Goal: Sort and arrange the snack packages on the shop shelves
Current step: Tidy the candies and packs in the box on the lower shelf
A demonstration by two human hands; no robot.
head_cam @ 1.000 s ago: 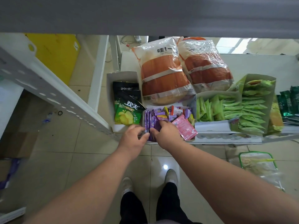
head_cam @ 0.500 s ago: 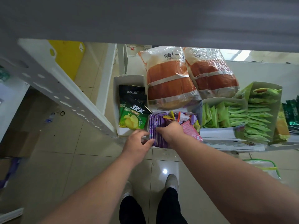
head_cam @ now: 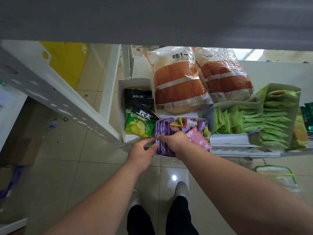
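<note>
A small open box (head_cam: 199, 119) at the shelf's front edge holds a row of purple sachets (head_cam: 161, 128) on its left and mixed loose packets, with a pink packet (head_cam: 199, 140) on its right. My right hand (head_cam: 174, 142) is inside the box with its fingers curled round the purple sachets. Beside it, my left hand (head_cam: 142, 152) holds the box's front left corner, thumb against the purple row. Left of it, a white box (head_cam: 135, 82) holds green and black chip bags (head_cam: 139, 123).
Two big orange bread bags (head_cam: 179, 82) lie behind the boxes. Trays of green packets (head_cam: 254, 119) fill the shelf's right side. A grey upper shelf (head_cam: 152, 19) overhangs. A white perforated upright (head_cam: 50, 97) slants at left. A plastic bag (head_cam: 277, 175) lies on the tiled floor.
My right hand has slid left onto the purple sachets and gathered them. My left hand stays at the box's front left corner. The camera has dipped a little.
</note>
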